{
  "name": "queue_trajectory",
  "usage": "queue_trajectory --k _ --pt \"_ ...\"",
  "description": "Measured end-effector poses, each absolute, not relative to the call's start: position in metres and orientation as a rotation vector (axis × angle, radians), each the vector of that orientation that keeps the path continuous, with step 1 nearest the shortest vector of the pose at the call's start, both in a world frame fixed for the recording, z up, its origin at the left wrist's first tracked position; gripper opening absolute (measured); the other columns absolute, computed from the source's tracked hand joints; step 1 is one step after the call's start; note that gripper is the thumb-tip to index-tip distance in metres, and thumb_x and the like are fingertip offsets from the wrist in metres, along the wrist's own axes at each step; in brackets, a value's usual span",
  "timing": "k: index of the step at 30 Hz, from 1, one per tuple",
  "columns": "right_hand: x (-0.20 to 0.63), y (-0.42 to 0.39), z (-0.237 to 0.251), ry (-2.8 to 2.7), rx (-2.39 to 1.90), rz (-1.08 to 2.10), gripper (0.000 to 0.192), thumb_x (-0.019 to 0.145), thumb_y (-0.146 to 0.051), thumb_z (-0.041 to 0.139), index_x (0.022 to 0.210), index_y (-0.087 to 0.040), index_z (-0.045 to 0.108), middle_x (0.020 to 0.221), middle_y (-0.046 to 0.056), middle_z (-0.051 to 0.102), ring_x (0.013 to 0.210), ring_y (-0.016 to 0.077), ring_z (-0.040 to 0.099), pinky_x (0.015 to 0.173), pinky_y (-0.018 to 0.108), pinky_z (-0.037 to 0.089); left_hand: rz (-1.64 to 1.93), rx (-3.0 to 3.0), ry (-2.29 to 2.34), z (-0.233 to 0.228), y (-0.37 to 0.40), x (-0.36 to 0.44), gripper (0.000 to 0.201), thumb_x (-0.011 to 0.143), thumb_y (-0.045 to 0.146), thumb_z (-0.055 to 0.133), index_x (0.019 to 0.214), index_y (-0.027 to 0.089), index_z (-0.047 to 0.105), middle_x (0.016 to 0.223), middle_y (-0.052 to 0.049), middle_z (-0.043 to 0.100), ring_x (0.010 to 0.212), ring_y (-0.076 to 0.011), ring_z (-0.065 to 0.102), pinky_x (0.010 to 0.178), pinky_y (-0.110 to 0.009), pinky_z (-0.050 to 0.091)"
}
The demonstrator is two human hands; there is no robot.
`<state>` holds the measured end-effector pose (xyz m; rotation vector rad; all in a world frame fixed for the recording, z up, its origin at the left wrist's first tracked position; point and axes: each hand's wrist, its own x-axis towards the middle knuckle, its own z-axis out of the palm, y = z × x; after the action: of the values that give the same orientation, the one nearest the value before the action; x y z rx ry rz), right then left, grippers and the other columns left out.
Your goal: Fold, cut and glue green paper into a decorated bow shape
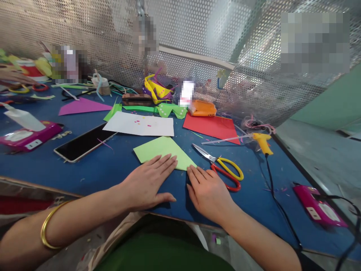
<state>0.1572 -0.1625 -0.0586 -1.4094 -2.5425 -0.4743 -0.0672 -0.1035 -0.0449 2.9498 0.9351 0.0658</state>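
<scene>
A folded light green paper (162, 150) lies on the blue table (113, 169) in front of me. My left hand (148, 182) lies flat with its fingers spread, the fingertips pressing on the paper's near edge. My right hand (207, 190) rests flat on the table beside it, fingertips touching the paper's right corner. Neither hand holds anything. A gold bangle (49, 229) sits on my left forearm.
Red and yellow scissors (222, 167) lie just right of my right hand. A yellow glue gun (262, 142) with a black cord, red paper (211, 126), white paper (139, 125), a phone (83, 143), pink boxes (28, 136) and paper scraps surround the work spot. Perforated metal screens stand behind.
</scene>
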Motion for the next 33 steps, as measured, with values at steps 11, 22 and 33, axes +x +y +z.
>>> queue_trajectory --k 11,22,33 --pt "0.158 -0.162 -0.06 -2.536 -1.404 -0.502 0.041 0.096 -0.022 0.042 0.126 -0.001 0.062 0.126 0.018 0.065 0.11 0.0309 0.065 0.089 0.044 0.049 0.076 2.907 1.262 -0.048 -0.114 -0.11 0.087 0.088 0.074 0.031 0.147 0.011 0.041 0.153 -0.015 0.037 0.142 -0.0308 0.035 0.118 -0.047 0.02" --pt "0.16 -0.163 -0.058 -2.525 -1.401 -0.479 0.041 0.096 -0.021 0.041 0.127 -0.003 0.061 0.127 0.017 0.065 0.111 0.0296 0.065 0.09 0.044 0.05 0.214 2.876 1.439 -0.054 -0.125 -0.116 0.08 0.088 0.072 0.034 0.143 0.016 0.048 0.15 -0.013 0.043 0.141 -0.0315 0.037 0.117 -0.051 0.021" --pt "0.161 -0.163 -0.057 -2.545 -1.419 -0.448 0.041 0.095 -0.02 0.042 0.129 -0.005 0.06 0.129 0.016 0.064 0.112 0.0282 0.064 0.091 0.042 0.049 0.248 2.918 1.549 -0.052 -0.124 -0.121 0.08 0.088 0.072 0.031 0.134 0.011 0.057 0.142 -0.018 0.053 0.136 -0.0354 0.043 0.113 -0.055 0.027"
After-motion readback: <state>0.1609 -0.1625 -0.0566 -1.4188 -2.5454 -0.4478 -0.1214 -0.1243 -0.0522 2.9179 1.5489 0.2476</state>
